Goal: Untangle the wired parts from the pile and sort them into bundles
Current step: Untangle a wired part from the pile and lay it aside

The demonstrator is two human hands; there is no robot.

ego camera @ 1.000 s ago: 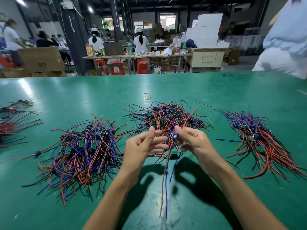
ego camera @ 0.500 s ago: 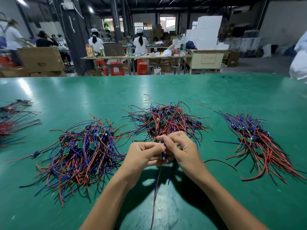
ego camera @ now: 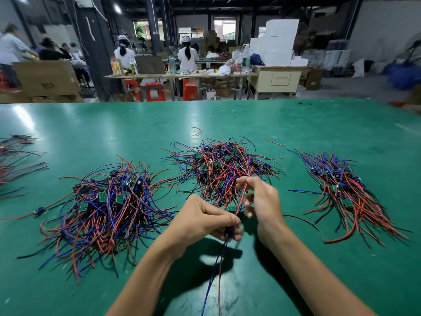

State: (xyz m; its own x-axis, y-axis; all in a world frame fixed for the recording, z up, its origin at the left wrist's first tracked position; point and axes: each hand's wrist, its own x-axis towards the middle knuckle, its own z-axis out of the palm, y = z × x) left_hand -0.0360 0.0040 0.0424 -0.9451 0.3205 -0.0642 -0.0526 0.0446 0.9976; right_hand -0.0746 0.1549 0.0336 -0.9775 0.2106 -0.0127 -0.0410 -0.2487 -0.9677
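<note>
Your left hand [ego camera: 202, 221] is closed around one wired part [ego camera: 228, 231]; its grip pinches the small dark body of the part between thumb and fingers, above the near middle of the green table [ego camera: 296, 124]. A blue wire and a red wire hang down from this grip toward the near edge. Your right hand [ego camera: 262, 201] is just beside it, a little farther from you. Its thumb and first finger pinch a red wire [ego camera: 242, 195] which goes up from the part, and the other fingers are loosely curled. Directly behind your hands lies the tangled pile [ego camera: 224, 167] in the middle of the table. A bigger heap [ego camera: 109, 206] lies toward the left side, and a more ordered bundle [ego camera: 346, 190] lies toward the right side. More wires [ego camera: 16, 160] reach the left edge
</note>
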